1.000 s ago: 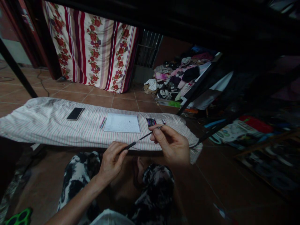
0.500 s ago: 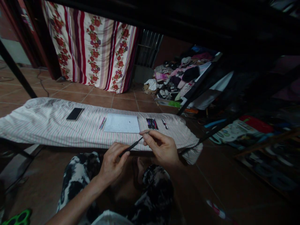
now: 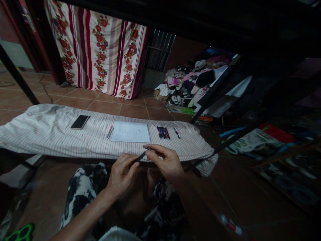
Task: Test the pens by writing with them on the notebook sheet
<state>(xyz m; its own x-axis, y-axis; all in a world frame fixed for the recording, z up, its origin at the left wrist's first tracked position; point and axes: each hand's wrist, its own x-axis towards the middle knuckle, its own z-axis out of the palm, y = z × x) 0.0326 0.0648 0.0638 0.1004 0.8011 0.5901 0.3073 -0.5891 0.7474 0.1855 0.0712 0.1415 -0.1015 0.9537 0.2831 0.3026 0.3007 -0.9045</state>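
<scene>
My left hand [image 3: 122, 171] is closed around the black barrel of a pen [image 3: 140, 157], held at a slant above the near edge of the cloth-covered bench. At the pen's upper right end, my right hand [image 3: 166, 162] pinches with thumb and fingertips, close against the barrel; the thin refill there is mostly hidden by the fingers. Just beyond the hands lies a spiral notebook [image 3: 130, 132] with a pale page. To its right is a row of several dark pens [image 3: 163, 133], and a white-and-black pen [image 3: 177, 133] lies apart. Two coloured pens [image 3: 109, 132] rest left of the notebook.
A phone [image 3: 80, 122] lies on the left part of the striped cloth [image 3: 55, 140]. Dark metal posts [image 3: 18, 75] rise beside the bench. Beyond are a floral curtain [image 3: 101, 57] and a heap of clothes [image 3: 193, 80]. A bottle [image 3: 232, 225] lies on the floor at lower right.
My right hand has moved left and slightly down toward my left hand. The thin refill that showed between barrel and fingers is now nearly out of sight. My left hand has stayed in place.
</scene>
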